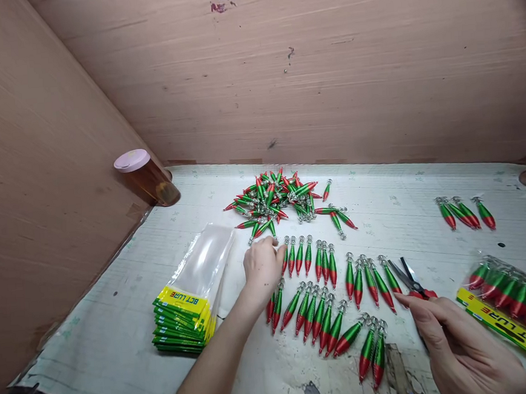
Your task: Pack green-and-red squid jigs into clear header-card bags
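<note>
Green-and-red squid jigs (308,255), with wire hooks at their green ends, lie in two uneven rows on the table. My left hand (263,267) is closed at the left end of the upper row, beside its first jigs. Its curled fingers hide whatever is between them. At the right end of that row, my right hand (468,345) pinches the red tip of a squid jig (391,279) between thumb and index finger. Partly open scissors (413,282) with red handles lie just behind these fingers, their handles partly covered by the hand.
A loose pile of jigs (275,199) lies further back. On the left is a stack of yellow-topped clear bags (181,316); a filled bag (513,311) lies at the right. Several jigs (460,213) sit behind it. A lidded jar (153,184) stands by the left board.
</note>
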{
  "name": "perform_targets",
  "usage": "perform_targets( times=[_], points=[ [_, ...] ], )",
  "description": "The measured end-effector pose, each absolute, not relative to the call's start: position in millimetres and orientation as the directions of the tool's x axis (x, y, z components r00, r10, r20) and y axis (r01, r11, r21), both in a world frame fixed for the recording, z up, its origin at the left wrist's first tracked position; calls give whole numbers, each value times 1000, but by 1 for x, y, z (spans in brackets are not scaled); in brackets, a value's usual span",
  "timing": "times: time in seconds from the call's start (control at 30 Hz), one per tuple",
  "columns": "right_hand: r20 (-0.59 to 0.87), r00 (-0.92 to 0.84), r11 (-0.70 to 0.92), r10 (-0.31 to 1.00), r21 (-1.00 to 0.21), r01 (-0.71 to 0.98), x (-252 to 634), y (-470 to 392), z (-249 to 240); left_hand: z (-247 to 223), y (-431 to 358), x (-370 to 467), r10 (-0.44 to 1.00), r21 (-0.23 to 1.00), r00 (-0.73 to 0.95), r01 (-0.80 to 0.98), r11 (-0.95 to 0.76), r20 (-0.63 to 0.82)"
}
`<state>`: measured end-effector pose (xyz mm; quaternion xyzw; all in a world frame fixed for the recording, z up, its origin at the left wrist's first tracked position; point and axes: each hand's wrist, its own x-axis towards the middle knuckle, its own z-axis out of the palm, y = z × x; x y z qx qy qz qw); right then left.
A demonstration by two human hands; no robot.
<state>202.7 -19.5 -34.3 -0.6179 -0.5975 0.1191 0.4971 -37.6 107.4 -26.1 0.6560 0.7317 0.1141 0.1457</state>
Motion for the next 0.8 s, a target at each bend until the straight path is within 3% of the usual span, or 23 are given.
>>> perform_targets(
  times=[0.23,0.43,0.6,0.8],
  points=[
    [479,229,253,847,-743,620,211,-9,-26,-16,156,-56,996,207,-91,975,84,24],
    [498,226,276,837,-741,613,208,-5,-22,-33,162,-54,995,193,-98,977,89,33],
    [504,213,284,837,-733,618,204,-6,-23,-37,162,-63,989,282,-135,953,113,61],
    [500,173,294,849,-718,631,202,-4,-25,-35,160,-72,980,503,-159,861,77,123]
  ],
)
